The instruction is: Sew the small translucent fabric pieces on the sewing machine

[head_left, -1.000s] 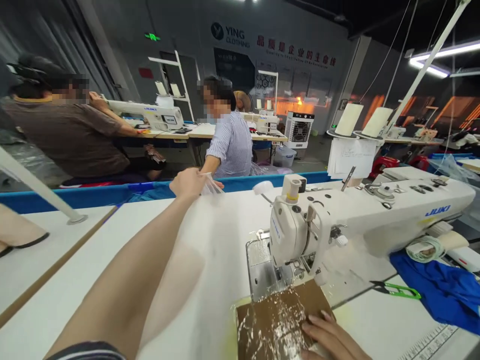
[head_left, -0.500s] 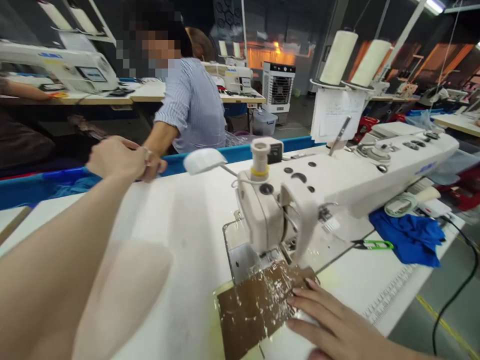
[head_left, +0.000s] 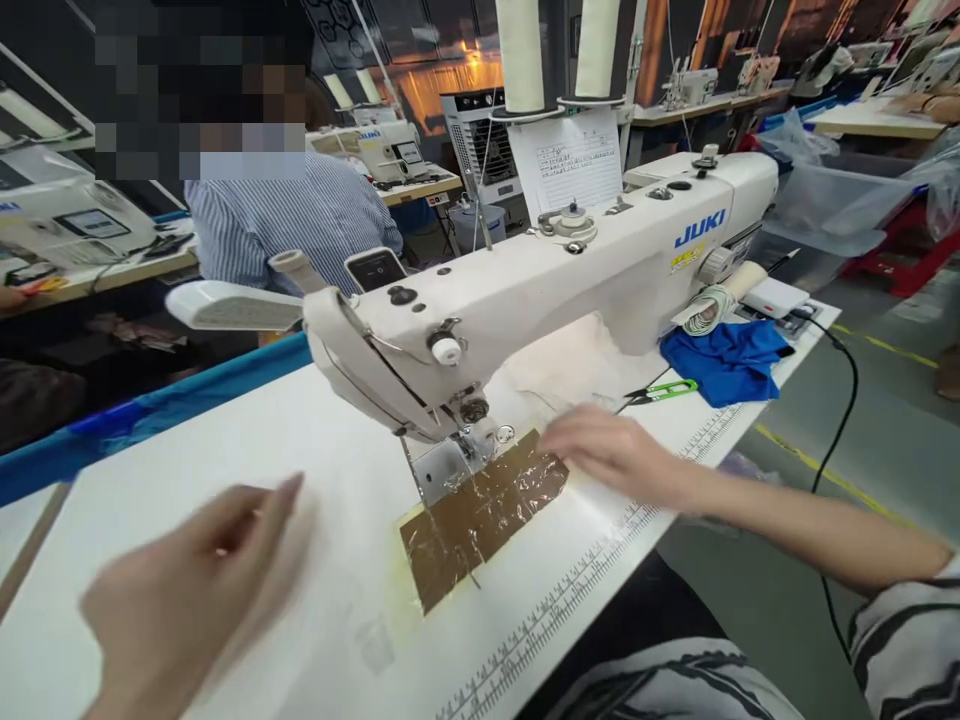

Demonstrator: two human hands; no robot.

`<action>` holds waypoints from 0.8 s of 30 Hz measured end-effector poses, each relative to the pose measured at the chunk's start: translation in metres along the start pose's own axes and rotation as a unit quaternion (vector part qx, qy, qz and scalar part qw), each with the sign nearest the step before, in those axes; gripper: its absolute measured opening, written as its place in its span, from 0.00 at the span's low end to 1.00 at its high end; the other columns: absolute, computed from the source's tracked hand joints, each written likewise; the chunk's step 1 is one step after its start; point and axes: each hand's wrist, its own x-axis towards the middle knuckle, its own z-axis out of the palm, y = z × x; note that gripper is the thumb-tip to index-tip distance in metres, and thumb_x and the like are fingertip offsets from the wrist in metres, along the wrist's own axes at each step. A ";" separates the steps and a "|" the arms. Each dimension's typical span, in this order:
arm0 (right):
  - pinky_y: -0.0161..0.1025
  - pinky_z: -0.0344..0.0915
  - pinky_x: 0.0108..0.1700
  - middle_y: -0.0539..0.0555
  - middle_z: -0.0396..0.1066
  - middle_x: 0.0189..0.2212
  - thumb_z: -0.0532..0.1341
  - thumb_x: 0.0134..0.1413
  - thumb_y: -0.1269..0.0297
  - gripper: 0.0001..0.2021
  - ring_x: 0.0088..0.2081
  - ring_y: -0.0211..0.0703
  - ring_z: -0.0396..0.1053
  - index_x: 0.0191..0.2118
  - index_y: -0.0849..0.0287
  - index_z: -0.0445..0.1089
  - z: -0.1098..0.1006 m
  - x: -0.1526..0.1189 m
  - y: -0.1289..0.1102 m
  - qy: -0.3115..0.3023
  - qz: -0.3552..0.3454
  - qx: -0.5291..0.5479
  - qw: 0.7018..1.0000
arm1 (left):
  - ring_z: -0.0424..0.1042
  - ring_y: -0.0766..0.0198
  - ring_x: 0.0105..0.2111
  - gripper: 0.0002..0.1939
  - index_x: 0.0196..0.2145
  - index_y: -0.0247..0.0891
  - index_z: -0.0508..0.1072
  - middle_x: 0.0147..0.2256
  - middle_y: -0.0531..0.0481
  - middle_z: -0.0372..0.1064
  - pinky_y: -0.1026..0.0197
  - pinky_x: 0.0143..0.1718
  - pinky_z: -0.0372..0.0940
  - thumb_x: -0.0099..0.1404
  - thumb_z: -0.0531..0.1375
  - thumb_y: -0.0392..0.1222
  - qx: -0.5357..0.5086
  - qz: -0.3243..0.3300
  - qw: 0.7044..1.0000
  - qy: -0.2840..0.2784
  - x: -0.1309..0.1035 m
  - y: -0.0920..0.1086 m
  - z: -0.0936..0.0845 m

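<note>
My left hand (head_left: 202, 580), blurred by motion, is over the left part of the white table. Its fingers are loosely bent, with a gap between them and the thumb; nothing shows in it. My right hand (head_left: 600, 455) is at the right end of a brown patch (head_left: 480, 520) on the sewing table, its fingers pointing left, slightly blurred and apparently empty. Thread scraps or shiny bits lie across the patch. Behind it is the sewing machine (head_left: 540, 290), its needle area (head_left: 469, 445) just above the patch's far edge.
Green-handled thread snips (head_left: 664, 392) and a blue cloth (head_left: 724, 360) lie right of the machine. A printed ruler (head_left: 559, 600) runs along the table's front edge. Thread cones (head_left: 520, 55) stand behind. A co-worker in a striped shirt (head_left: 292, 215) is across the table.
My left hand has pulled back from beside the co-worker's hand at the far table edge. My right hand has lifted from lying flat on the patch. The view has turned right.
</note>
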 end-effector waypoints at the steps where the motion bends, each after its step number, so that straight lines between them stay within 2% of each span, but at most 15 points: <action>1: 0.43 0.67 0.51 0.54 0.74 0.41 0.50 0.60 0.78 0.15 0.47 0.41 0.67 0.45 0.59 0.70 -0.006 0.011 0.015 0.022 0.012 -0.054 0.998 | 0.63 0.67 0.17 0.14 0.25 0.42 0.71 0.14 0.60 0.62 0.68 0.19 0.51 0.61 0.56 0.53 -0.010 0.060 0.998 0.002 -0.020 0.015 -0.003; 2: 0.44 0.65 0.51 0.55 0.73 0.44 0.50 0.56 0.81 0.18 0.49 0.43 0.66 0.47 0.59 0.70 -0.011 0.022 0.030 0.009 0.038 -0.120 0.992 | 0.64 0.68 0.17 0.13 0.25 0.42 0.72 0.16 0.59 0.64 0.68 0.20 0.53 0.61 0.57 0.52 -0.034 0.134 0.990 -0.008 -0.036 0.031 -0.004; 4: 0.45 0.63 0.52 0.55 0.66 0.53 0.52 0.47 0.84 0.28 0.54 0.47 0.62 0.54 0.58 0.65 -0.018 0.045 0.056 -0.058 0.095 -0.243 0.964 | 0.64 0.69 0.17 0.13 0.25 0.41 0.72 0.16 0.58 0.65 0.67 0.21 0.55 0.63 0.57 0.48 -0.076 0.233 0.969 -0.001 -0.062 0.059 -0.004; 6: 0.44 0.64 0.47 0.57 0.64 0.55 0.54 0.45 0.84 0.31 0.52 0.51 0.63 0.56 0.57 0.64 -0.019 0.063 0.073 -0.069 0.114 -0.263 0.956 | 0.63 0.69 0.16 0.12 0.25 0.39 0.71 0.16 0.57 0.65 0.66 0.21 0.55 0.65 0.57 0.44 -0.100 0.299 0.949 -0.008 -0.077 0.082 -0.001; 7: 0.42 0.64 0.44 0.57 0.66 0.54 0.55 0.45 0.82 0.28 0.50 0.51 0.65 0.54 0.56 0.66 -0.019 0.069 0.078 -0.069 0.122 -0.266 0.954 | 0.62 0.70 0.16 0.11 0.25 0.39 0.70 0.16 0.57 0.64 0.66 0.21 0.54 0.65 0.57 0.42 -0.105 0.329 0.938 -0.012 -0.081 0.092 0.001; 10: 0.39 0.62 0.37 0.56 0.73 0.44 0.53 0.53 0.76 0.16 0.43 0.49 0.69 0.43 0.56 0.73 -0.017 0.076 0.083 -0.041 0.147 -0.266 0.952 | 0.60 0.69 0.16 0.13 0.23 0.39 0.67 0.16 0.57 0.61 0.65 0.19 0.53 0.66 0.56 0.39 -0.119 0.364 0.923 -0.027 -0.084 0.117 0.004; 13: 0.38 0.59 0.35 0.57 0.75 0.37 0.50 0.60 0.70 0.14 0.37 0.47 0.70 0.39 0.59 0.74 -0.020 0.074 0.081 -0.003 0.167 -0.263 0.950 | 0.67 0.66 0.22 0.10 0.30 0.39 0.69 0.23 0.54 0.69 0.64 0.24 0.60 0.67 0.53 0.40 -0.165 0.342 0.922 -0.080 -0.073 0.144 0.010; 15: 0.37 0.57 0.34 0.58 0.75 0.35 0.50 0.62 0.67 0.14 0.35 0.47 0.70 0.38 0.60 0.73 -0.026 0.071 0.078 0.009 0.166 -0.256 0.952 | 0.72 0.62 0.33 0.08 0.39 0.41 0.70 0.36 0.50 0.73 0.60 0.34 0.66 0.67 0.52 0.42 -0.181 0.307 0.925 -0.131 -0.059 0.166 0.022; 16: 0.37 0.57 0.33 0.57 0.75 0.34 0.50 0.63 0.65 0.14 0.35 0.46 0.70 0.37 0.60 0.73 -0.031 0.068 0.076 0.010 0.160 -0.252 0.954 | 0.72 0.59 0.40 0.10 0.45 0.41 0.69 0.44 0.48 0.72 0.57 0.41 0.66 0.67 0.53 0.42 -0.184 0.299 0.924 -0.153 -0.050 0.178 0.031; 17: 0.37 0.56 0.33 0.57 0.75 0.35 0.51 0.63 0.65 0.14 0.35 0.45 0.70 0.37 0.59 0.73 -0.035 0.065 0.073 0.009 0.151 -0.247 0.957 | 0.69 0.56 0.48 0.15 0.50 0.40 0.66 0.51 0.45 0.68 0.52 0.49 0.64 0.67 0.53 0.43 -0.187 0.280 0.929 -0.155 -0.042 0.190 0.041; 19: 0.35 0.57 0.34 0.55 0.75 0.38 0.52 0.63 0.65 0.12 0.37 0.44 0.70 0.39 0.58 0.73 -0.044 0.054 0.063 0.006 0.129 -0.241 0.962 | 0.56 0.48 0.60 0.22 0.56 0.37 0.61 0.60 0.39 0.57 0.44 0.58 0.53 0.65 0.54 0.44 -0.190 0.245 0.937 -0.158 -0.026 0.211 0.062; 21: 0.35 0.57 0.34 0.55 0.75 0.39 0.52 0.62 0.65 0.11 0.38 0.43 0.70 0.39 0.58 0.73 -0.054 0.039 0.047 0.006 0.112 -0.235 0.965 | 0.47 0.45 0.64 0.28 0.59 0.33 0.57 0.63 0.34 0.49 0.41 0.61 0.47 0.64 0.55 0.47 -0.218 0.205 0.939 -0.167 -0.013 0.226 0.079; 23: 0.33 0.58 0.32 0.54 0.75 0.33 0.55 0.60 0.65 0.10 0.31 0.39 0.70 0.36 0.59 0.73 -0.061 0.020 0.025 -0.007 0.100 -0.212 0.972 | 0.45 0.45 0.64 0.32 0.60 0.31 0.55 0.63 0.32 0.47 0.40 0.62 0.45 0.62 0.57 0.49 -0.245 0.185 0.938 -0.164 -0.008 0.233 0.088; 24: 0.32 0.58 0.29 0.52 0.74 0.27 0.57 0.58 0.64 0.09 0.26 0.36 0.68 0.33 0.59 0.73 -0.064 0.012 0.013 -0.024 0.114 -0.138 0.984 | 0.46 0.45 0.64 0.34 0.60 0.32 0.53 0.63 0.32 0.48 0.41 0.62 0.46 0.62 0.58 0.49 -0.255 0.183 0.936 -0.161 -0.008 0.235 0.088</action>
